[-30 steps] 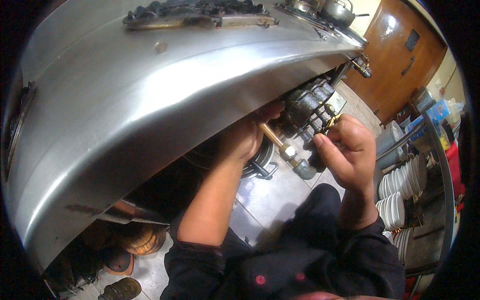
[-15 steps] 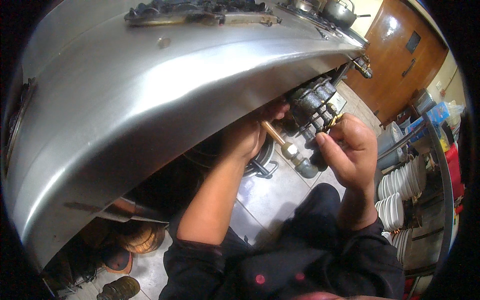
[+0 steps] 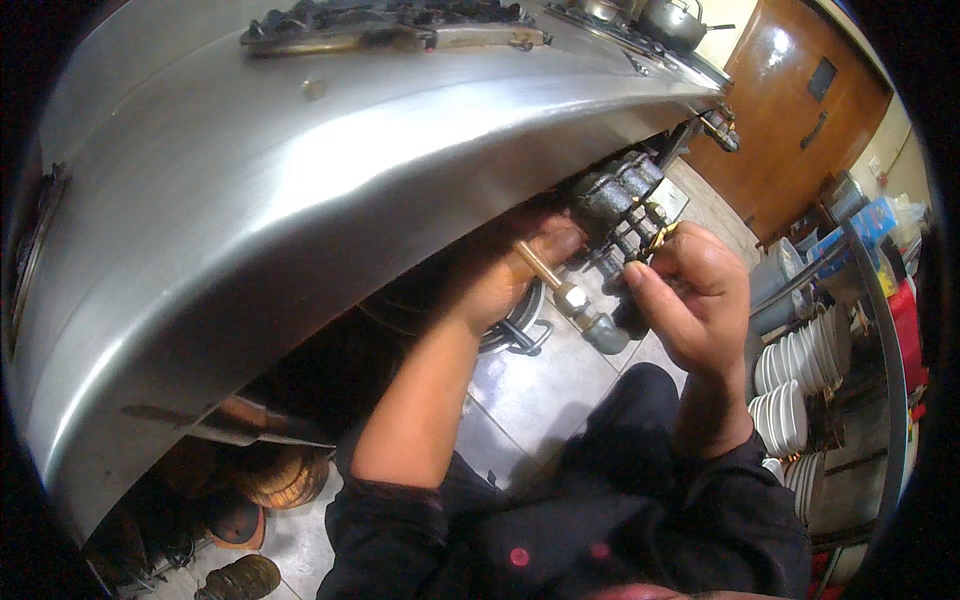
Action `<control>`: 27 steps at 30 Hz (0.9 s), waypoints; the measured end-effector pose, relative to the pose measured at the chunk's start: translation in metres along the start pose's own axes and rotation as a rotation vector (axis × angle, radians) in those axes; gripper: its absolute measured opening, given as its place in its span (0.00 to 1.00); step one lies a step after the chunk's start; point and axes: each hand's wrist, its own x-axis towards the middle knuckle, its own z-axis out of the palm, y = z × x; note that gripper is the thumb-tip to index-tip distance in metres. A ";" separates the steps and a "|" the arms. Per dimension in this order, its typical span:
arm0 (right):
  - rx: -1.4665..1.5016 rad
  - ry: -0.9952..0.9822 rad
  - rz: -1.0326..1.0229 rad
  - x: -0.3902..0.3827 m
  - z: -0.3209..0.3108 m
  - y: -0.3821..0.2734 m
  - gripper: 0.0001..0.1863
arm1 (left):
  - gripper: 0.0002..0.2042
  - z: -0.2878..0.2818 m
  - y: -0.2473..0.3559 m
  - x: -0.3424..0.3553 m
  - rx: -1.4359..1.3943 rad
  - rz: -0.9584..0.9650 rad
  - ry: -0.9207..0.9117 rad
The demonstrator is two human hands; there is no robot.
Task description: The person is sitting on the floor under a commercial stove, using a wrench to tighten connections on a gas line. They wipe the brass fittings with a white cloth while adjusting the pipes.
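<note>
Under the front lip of the steel stove (image 3: 300, 190), a grimy black valve assembly (image 3: 615, 195) hangs with fittings below. My left hand (image 3: 515, 280) curls beneath the lip behind a copper-coloured pipe (image 3: 540, 263), its fingertips beside the black assembly; what they grip is partly hidden. The pipe ends in a pale nut and grey elbow (image 3: 605, 335). My right hand (image 3: 690, 300) is closed on a small brass-and-black fitting (image 3: 660, 232) on the assembly's right side, thumb and curled forefinger on it.
Burner grates (image 3: 390, 30) and pots (image 3: 670, 25) sit atop the stove. Round cookware (image 3: 515, 335) lies below it. At right, a shelving rack (image 3: 880, 330) holds stacked white plates (image 3: 785, 415); behind are buckets and a wooden door (image 3: 785, 90). Assorted items (image 3: 240, 575) lie on the floor at lower left.
My left hand's thumb and fingers have shifted out from behind the pipe toward the assembly and now show more. My right hand stays at the fitting with little change.
</note>
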 end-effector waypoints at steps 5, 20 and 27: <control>-0.002 0.006 0.011 -0.001 0.000 0.001 0.10 | 0.14 -0.007 0.009 -0.001 -0.067 0.104 0.018; -0.008 0.009 -0.007 -0.001 0.000 0.001 0.10 | 0.16 0.001 0.017 0.004 0.269 0.188 0.143; 0.039 0.031 0.002 -0.002 0.003 0.001 0.09 | 0.15 -0.007 0.007 0.005 0.304 0.166 0.153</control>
